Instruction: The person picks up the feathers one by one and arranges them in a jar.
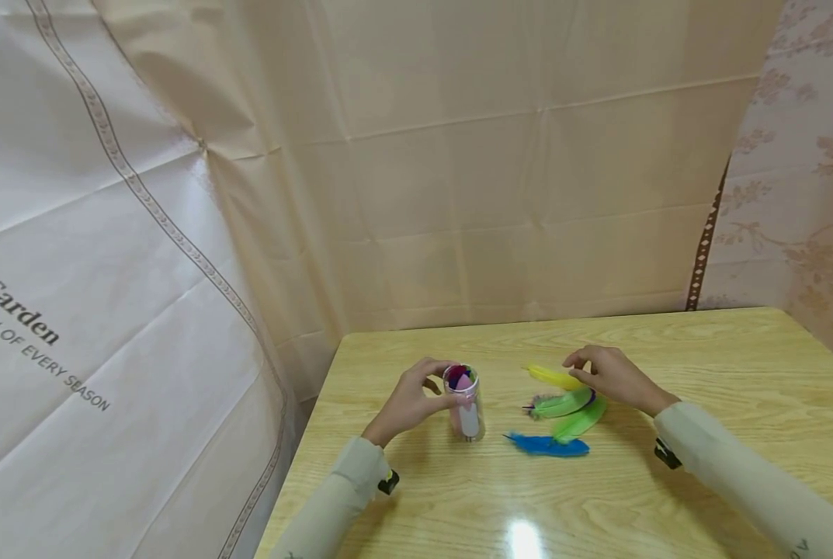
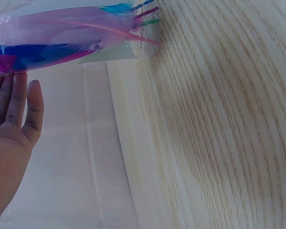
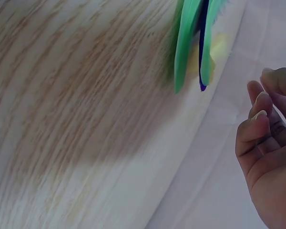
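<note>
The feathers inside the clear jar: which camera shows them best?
The left wrist view: it shows the feathers in the jar close up through its clear side. The head view shows them smaller, most plainly near the rim. The right wrist view shows only loose feathers outside the jar.

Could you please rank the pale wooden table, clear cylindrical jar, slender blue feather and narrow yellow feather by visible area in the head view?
1. Pale wooden table
2. Clear cylindrical jar
3. Slender blue feather
4. Narrow yellow feather; the right hand may hide part.
</note>
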`<state>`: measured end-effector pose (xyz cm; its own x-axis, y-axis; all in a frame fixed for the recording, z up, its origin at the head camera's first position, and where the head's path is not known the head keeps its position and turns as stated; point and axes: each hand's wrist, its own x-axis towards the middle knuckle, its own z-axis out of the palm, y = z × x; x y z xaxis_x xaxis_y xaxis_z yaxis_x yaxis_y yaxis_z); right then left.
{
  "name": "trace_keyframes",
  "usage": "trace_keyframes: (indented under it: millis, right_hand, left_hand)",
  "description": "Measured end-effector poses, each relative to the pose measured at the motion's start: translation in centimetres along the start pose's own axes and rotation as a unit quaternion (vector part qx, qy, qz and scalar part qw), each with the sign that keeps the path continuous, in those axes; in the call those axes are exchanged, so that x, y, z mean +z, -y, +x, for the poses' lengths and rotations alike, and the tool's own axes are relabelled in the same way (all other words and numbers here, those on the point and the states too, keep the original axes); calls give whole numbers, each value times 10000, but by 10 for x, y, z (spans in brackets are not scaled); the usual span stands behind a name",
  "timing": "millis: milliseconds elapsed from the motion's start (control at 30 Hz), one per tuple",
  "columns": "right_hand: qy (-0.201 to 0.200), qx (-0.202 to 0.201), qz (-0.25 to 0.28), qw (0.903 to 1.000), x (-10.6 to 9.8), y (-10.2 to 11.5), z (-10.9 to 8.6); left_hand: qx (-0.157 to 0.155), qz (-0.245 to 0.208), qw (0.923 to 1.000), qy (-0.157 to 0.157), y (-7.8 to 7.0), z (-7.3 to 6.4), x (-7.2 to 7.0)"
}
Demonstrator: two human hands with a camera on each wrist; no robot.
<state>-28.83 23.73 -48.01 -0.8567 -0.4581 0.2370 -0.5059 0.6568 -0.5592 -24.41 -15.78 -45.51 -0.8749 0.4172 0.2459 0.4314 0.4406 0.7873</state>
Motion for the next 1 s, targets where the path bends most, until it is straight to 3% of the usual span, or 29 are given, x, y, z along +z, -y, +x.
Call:
trace_keyframes:
  millis: [367, 1000]
  right_hand:
    - [19, 151, -45, 9999, 9, -8, 7]
    - [146, 911, 69, 9957, 19, -9, 12]
  left_hand:
    - [222, 21, 9997, 109, 4, 0, -4]
    - [339, 167, 9993, 81, 3, -1, -4]
